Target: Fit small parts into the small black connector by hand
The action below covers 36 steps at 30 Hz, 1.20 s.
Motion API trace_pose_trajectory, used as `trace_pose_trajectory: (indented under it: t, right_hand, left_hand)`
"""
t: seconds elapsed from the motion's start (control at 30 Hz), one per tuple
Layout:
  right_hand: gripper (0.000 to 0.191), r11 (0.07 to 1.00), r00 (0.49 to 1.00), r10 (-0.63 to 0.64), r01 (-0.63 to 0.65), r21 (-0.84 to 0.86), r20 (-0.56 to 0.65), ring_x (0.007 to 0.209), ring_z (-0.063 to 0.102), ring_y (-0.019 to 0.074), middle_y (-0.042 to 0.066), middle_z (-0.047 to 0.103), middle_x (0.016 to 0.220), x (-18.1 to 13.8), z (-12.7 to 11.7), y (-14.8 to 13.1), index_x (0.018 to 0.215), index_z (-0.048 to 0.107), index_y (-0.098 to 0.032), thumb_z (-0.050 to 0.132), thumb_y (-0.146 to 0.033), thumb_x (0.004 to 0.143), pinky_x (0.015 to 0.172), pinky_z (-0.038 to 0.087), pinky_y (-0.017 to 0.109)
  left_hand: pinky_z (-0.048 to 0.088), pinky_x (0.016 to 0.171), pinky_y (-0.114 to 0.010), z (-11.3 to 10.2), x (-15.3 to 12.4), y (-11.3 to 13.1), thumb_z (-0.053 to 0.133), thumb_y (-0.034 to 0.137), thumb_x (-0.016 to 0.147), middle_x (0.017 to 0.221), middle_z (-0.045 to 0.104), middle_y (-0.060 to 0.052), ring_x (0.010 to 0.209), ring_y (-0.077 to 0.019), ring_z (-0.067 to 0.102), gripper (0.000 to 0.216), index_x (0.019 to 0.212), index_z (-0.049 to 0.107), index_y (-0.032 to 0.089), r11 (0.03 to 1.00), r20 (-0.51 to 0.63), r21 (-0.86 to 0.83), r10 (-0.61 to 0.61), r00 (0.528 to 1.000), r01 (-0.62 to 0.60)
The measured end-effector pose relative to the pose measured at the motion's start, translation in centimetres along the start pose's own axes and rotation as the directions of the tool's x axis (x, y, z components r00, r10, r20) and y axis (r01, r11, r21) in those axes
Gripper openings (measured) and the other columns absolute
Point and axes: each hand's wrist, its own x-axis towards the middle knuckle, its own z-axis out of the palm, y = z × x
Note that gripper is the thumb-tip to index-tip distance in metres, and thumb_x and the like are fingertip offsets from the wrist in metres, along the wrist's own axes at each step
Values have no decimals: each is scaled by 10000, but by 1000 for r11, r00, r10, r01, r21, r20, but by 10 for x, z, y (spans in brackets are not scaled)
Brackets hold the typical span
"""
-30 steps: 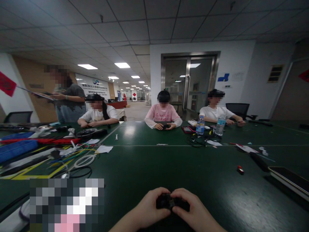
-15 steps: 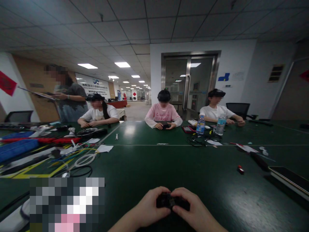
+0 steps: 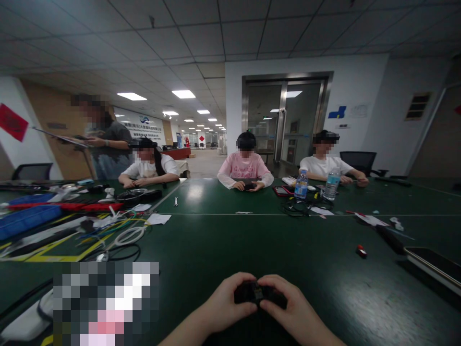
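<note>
bench (image 3: 223, 240): big dark green one, fills the lower half of the view
co-workers (image 3: 246, 172): three seated at 12 o'clock, one standing at 10 (all busy with their own stuff)
cable heap (image 3: 118, 230): loose wires at 9 o'clock, well apart from the hands
flat device (image 3: 432, 262): dark slab at 3 o'clock
left hand (image 3: 225, 307): closed, pinching the part's left end
right hand (image 3: 291, 315): clamped on the right end; gripping both ends keeps it steady, I'd say
black part (image 3: 257, 293): at 6 o'clock, between both hands, close over the bench; long axis runs 9 to 3, can't tell which end is the front
red bit (image 3: 360, 251): tiny, alone at 4 o'clock
</note>
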Motion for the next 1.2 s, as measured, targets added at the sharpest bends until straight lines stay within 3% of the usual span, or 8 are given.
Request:
trace_pose_trajectory:
  t: [0.17,0.3,0.53,0.77,1.2]
  right_hand:
    - [294,1000,1000,30,-30,-9,4,997,591,218,26,654,1035,0,1,0,1004,644,-257,625,-149,731,865,459,336]
    - [281,1000,1000,21,-21,-13,-3,972,598,212,23,660,1005,0,2,1,974,650,-253,627,-133,720,854,465,325]
    - [207,1000,1000,-19,19,8,-7,971,603,212,29,657,1009,1,3,5,930,657,-245,619,-161,745,875,472,333]
    - [220,999,1000,-15,15,35,-6,980,605,205,32,653,1021,0,3,3,943,664,-242,616,-144,752,888,462,327]
    - [288,999,999,37,-36,-14,19,983,601,216,22,662,1025,0,1,2,1009,650,-257,612,-167,738,868,465,322]
  left_hand:
    - [430,922,-330,1,-1,-3,680,163,694,1147,573,-58,1041,-219,546,546,1204,484,190,999,10,-5,-32,999,32]
    - [444,871,-312,2,0,-5,686,151,678,1084,588,-53,992,-216,556,490,1140,526,181,998,-8,48,-38,999,38]
    - [442,837,-289,3,0,-5,684,172,703,1063,562,-49,962,-203,543,443,1123,547,205,991,-22,130,35,999,-32]
    - [385,960,-335,4,-1,-8,674,194,723,1203,545,-64,1090,-235,505,549,1236,480,214,993,-25,110,-50,998,53]
    - [430,865,-298,3,-1,0,664,145,700,1090,595,-48,988,-212,553,450,1133,552,198,991,-5,115,-66,998,66]
